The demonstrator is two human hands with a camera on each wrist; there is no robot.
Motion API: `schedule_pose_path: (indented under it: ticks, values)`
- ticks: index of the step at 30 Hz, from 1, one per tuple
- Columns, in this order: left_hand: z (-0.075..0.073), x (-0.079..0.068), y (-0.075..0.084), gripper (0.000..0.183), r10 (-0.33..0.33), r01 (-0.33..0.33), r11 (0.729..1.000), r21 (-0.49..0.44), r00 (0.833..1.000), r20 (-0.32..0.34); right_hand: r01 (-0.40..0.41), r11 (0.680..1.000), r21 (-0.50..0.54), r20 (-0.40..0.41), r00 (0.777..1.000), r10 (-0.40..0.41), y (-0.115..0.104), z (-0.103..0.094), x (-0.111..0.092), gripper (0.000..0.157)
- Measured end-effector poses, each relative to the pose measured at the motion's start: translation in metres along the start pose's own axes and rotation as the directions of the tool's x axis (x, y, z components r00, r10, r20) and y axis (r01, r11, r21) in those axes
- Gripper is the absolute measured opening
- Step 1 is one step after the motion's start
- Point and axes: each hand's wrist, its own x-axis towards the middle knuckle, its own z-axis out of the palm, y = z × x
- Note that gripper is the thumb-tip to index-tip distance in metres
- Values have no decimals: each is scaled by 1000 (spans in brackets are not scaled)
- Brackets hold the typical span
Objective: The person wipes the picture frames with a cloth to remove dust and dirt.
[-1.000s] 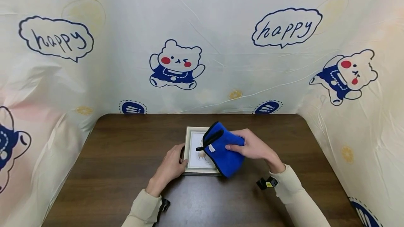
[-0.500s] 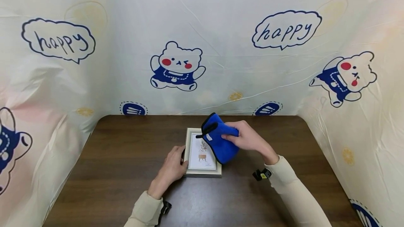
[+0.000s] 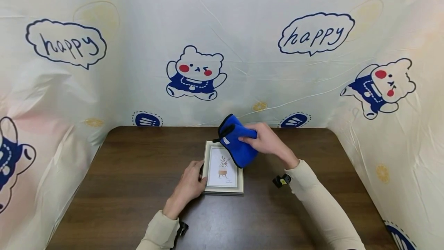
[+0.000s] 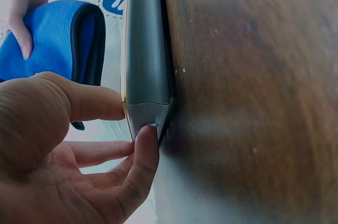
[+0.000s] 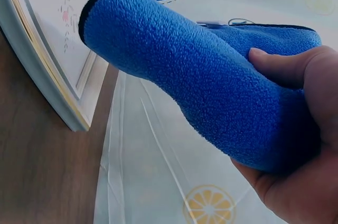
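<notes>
A picture frame [image 3: 223, 169] with a pale border and a plant print lies flat on the table, face up. At its left edge my left hand [image 3: 189, 180] grips the frame; in the left wrist view the thumb [image 4: 97, 102] touches the face side and a fingertip [image 4: 148, 134] presses the side near a corner. Above the frame's upper right part, my right hand [image 3: 267, 140] holds a folded blue cloth [image 3: 239, 140] with black edging and a loop. The plush cloth [image 5: 200, 86] fills that hand in the right wrist view, covering some of its fingers.
The dark wooden table [image 3: 138, 157] extends around the frame on every side. A pale printed sheet [image 3: 249, 49] hangs behind the table's back edge and along both sides. Small black devices [image 3: 282, 180] sit at the wrists.
My right hand has moved the blue cloth up and slightly left, toward the frame's far edge, uncovering more of the print. The left hand stays at the frame's left edge.
</notes>
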Motion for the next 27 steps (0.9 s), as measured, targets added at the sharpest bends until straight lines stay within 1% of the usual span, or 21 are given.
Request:
schedule_pose_path:
  ticks: [6, 12, 16, 23, 27]
  values:
    - [0, -1, -1, 61, -1, 1, 1000, 0, 1000, -2, 17, 999, -50, -24, 1000, -18, 1, 2, 14, 3]
    - [-1, -2, -1, 59, -20, 20, 1000, -17, 1000, 13, 21, 991, -136, -53, 998, -28, 5, 6, 30, 11]
    - [-1, -1, -1, 59, -29, 29, 999, -24, 999, 20, 32, 975, -222, -78, 996, -50, 9, 9, 42, 3]
    - [0, 0, -1, 58, -15, 15, 1000, 0, 1000, 6, 62, 939, -338, -121, 987, -109, 12, 14, 59, 23]
    - [1, 0, -2, 56, 2, -1, 1000, 22, 1000, -18, 74, 910, -408, -140, 980, -142, 14, 21, 68, 27]
